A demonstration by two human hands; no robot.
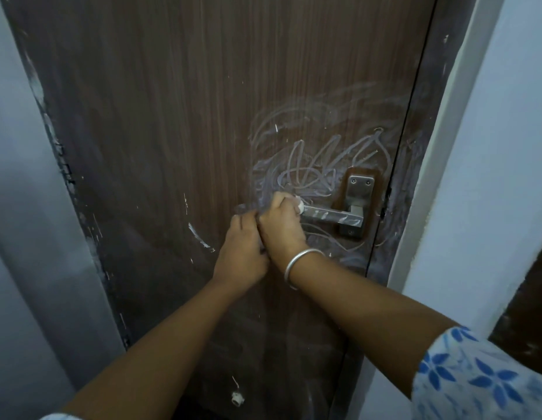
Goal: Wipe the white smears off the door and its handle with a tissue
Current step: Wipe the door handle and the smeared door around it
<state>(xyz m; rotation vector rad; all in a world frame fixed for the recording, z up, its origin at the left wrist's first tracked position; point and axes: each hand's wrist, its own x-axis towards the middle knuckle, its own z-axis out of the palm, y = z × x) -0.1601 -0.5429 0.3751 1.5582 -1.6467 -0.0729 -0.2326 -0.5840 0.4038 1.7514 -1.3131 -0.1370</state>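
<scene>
Right hand [281,225], grip clamped on a crumpled white tissue [299,205], touched the square steel handle [333,218]; left hand [242,250] grip was unclear. Chalky smears [309,168] looped over the grained brown door [172,116].

Both arms were stretched forward, the left hand [242,250] pressed against the right hand [281,227], which was curled round a tissue [299,206]

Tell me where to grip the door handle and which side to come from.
Probably the handle by its bar's free left end, from the left: it runs roughly level from its pivot near the door edge and stands off the surface, leaving room to wrap it.
</scene>
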